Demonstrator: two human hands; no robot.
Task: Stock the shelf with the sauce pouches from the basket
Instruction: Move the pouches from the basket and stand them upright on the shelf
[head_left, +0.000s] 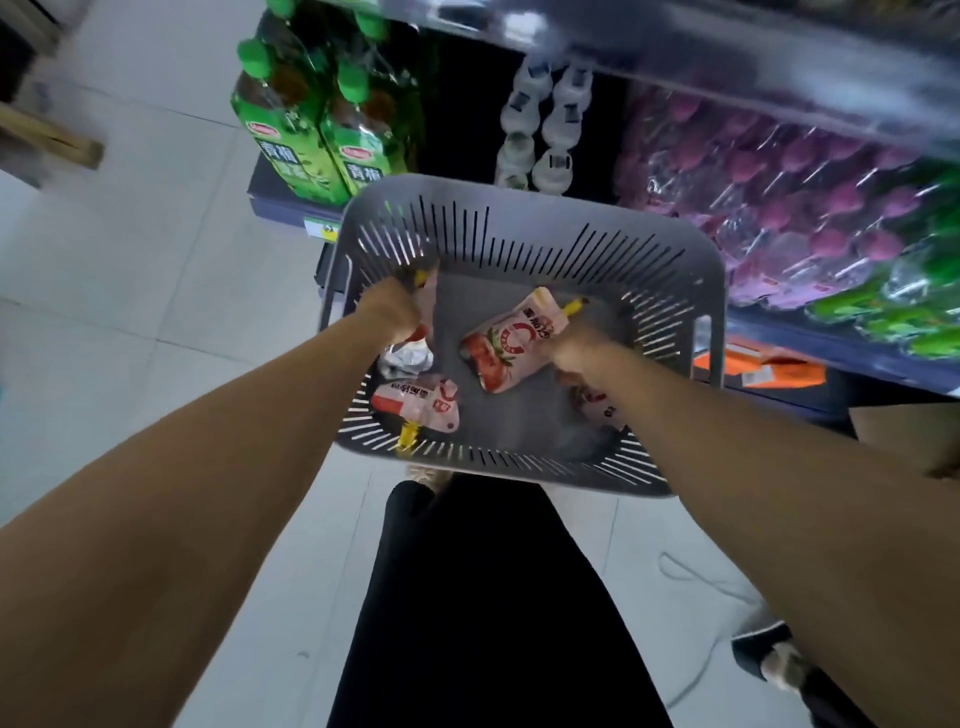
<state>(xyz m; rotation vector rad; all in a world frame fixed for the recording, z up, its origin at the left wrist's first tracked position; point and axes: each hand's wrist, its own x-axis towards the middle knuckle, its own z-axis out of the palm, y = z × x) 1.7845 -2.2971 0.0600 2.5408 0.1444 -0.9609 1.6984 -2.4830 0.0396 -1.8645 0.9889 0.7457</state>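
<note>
Both my hands are down inside the basket (519, 228). The left hand (392, 312) is curled round a pouch (428, 299) hard against the far-left wall, with its yellow cap (422, 278) just below the rim. The right hand (574, 348) grips the middle pouch (511, 345) at its spout end, with bare grey basket floor around it.

A third pouch (418, 402) lies flat in the near-left corner, its cap at the slotted wall. A fourth pouch (597, 405) is half hidden under my right wrist. Crumpled foil (405, 358) sits between the left hand and the third pouch.

The basket's far rim is close to the shelf (275, 197), which is packed with green bottles (311, 130), white bottles (535, 130) and wrapped purple-capped bottles (779, 208). To the left there are pale floor tiles (156, 260). A cable (696, 582) trails on the floor to the right.
</note>
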